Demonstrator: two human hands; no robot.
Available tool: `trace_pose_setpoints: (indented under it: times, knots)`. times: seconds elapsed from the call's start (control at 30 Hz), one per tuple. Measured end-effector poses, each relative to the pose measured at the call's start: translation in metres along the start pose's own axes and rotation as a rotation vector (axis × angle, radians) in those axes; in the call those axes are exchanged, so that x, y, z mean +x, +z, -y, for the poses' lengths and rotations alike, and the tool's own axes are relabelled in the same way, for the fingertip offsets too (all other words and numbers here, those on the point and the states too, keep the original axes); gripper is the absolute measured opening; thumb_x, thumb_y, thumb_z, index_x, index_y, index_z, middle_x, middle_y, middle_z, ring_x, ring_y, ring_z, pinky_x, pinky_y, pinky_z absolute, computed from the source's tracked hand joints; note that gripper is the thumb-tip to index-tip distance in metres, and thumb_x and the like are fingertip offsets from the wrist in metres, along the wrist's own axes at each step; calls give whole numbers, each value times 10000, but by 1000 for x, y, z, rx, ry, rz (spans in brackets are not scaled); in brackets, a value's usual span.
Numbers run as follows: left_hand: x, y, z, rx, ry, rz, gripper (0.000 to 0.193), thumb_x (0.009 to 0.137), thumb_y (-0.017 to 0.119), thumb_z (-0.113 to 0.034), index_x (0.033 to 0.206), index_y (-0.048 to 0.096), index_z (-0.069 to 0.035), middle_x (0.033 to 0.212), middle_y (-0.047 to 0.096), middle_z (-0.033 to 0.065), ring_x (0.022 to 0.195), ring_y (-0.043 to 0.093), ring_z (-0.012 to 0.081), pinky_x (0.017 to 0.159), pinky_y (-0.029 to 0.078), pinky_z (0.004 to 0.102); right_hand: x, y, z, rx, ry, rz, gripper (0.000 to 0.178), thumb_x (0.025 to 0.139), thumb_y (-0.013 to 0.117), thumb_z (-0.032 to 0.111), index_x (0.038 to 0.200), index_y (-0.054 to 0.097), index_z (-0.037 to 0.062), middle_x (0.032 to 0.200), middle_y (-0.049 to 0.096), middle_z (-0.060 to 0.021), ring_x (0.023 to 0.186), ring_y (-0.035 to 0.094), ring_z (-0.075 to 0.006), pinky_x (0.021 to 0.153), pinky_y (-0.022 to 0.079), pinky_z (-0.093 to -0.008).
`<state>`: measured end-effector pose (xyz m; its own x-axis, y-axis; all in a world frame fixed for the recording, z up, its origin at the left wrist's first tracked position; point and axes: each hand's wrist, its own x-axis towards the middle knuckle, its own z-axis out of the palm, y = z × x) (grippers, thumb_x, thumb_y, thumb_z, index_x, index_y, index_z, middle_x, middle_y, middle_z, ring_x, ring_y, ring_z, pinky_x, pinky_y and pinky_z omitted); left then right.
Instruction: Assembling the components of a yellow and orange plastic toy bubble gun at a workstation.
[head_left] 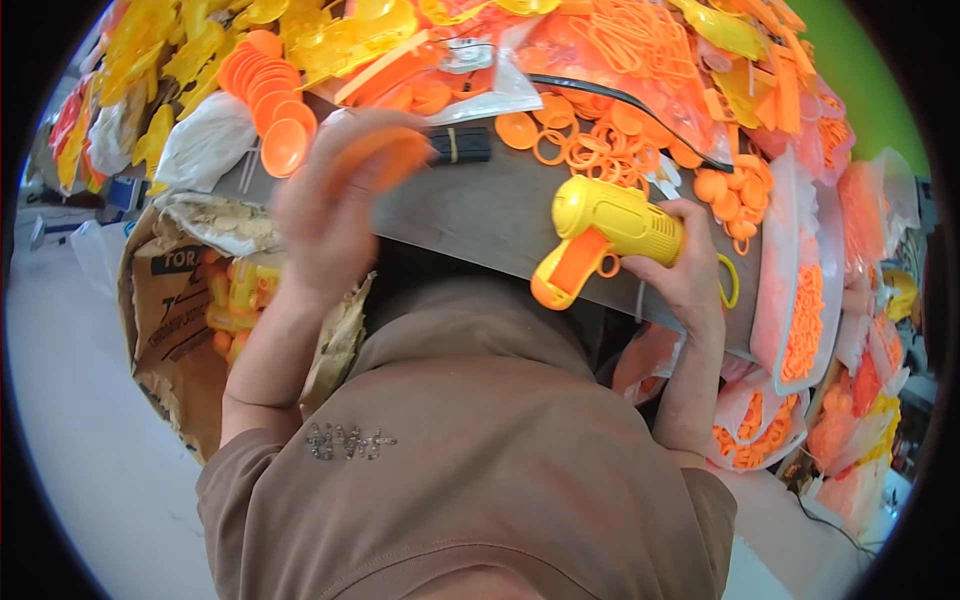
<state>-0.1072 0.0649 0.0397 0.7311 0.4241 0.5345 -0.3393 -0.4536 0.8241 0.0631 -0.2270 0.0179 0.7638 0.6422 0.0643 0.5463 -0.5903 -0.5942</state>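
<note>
1. Toy gun (622, 222): yellow body, orange handle panel and ring trigger, held at the counter's (450, 205) near edge, right of centre. Long axis roughly left-right, dipping slightly rightward; handle hangs down-left.
2. Right hand (682, 262): part-closed around the gun's ridged right end, thumb on the lower side. It's the nearer hand.
3. Left hand (328, 215): well apart from the gun, raised, fingers curled around an orange round piece (385, 160).
4. Key relation: gun lies right and slightly below that round piece, handle side facing left; bare counter and a dark bundle (462, 145) sit around the gap.
5. Around: orange cup stack (272, 100) beyond the left hand, orange rings (600, 150) just beyond the gun, paper sack (170, 340) left, clear bin (768, 270) right.
6. Unclear: left hand motion-blurred, can't tell exact grip or whether the piece is single. Gun's underside and some right fingers hidden.
</note>
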Motion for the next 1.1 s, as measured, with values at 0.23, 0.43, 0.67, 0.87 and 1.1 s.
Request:
trace_pose_setpoints:
  times: [0.23, 0.43, 0.67, 0.87, 1.1]
  knots:
    - [-12, 92, 35, -213, -246, 278, 237, 927, 490, 9, 1149, 569, -10, 931, 633, 79, 821, 589, 115, 747, 487, 248, -3, 12, 9, -61, -316, -69, 589, 546, 825, 130, 1038, 520, 26, 967, 534, -127, 884, 557, -277, 776, 455, -341]
    - [-7, 88, 16, -789, -671, 378, 371, 1005, 370, -233, 1300, 416, -13, 1210, 537, 112, 1096, 528, 146, 939, 421, 293, -11, 17, 32, -13, -405, -250, 646, 539, 860, 184, 1068, 531, 12, 963, 544, -138, 869, 567, -286, 748, 474, -362]
    - [-19, 80, 13, 9, 105, 320, 595, 845, 675, -260, 1267, 381, 39, 1154, 471, 176, 1036, 506, 253, 885, 429, 351, -10, 20, 49, -75, -480, -281, 699, 526, 881, 209, 1099, 537, 3, 981, 551, -160, 838, 579, -292, 700, 499, -356]
    - [-29, 67, 11, -338, -402, 405, 615, 843, 684, -238, 1304, 355, 3, 1151, 467, 128, 1051, 495, 198, 899, 428, 313, -10, 26, 59, 68, -515, -225, 585, 606, 838, 190, 1072, 552, -17, 989, 555, -159, 890, 565, -282, 771, 475, -354]
    - [-55, 84, 14, -356, -19, 328, 599, 846, 668, -235, 1299, 363, 10, 1227, 383, 174, 1166, 398, 296, 980, 354, 375, -40, 42, 39, 798, -235, -210, 513, 882, 500, 435, 1105, 507, -27, 978, 539, -224, 890, 558, -298, 786, 469, -354]
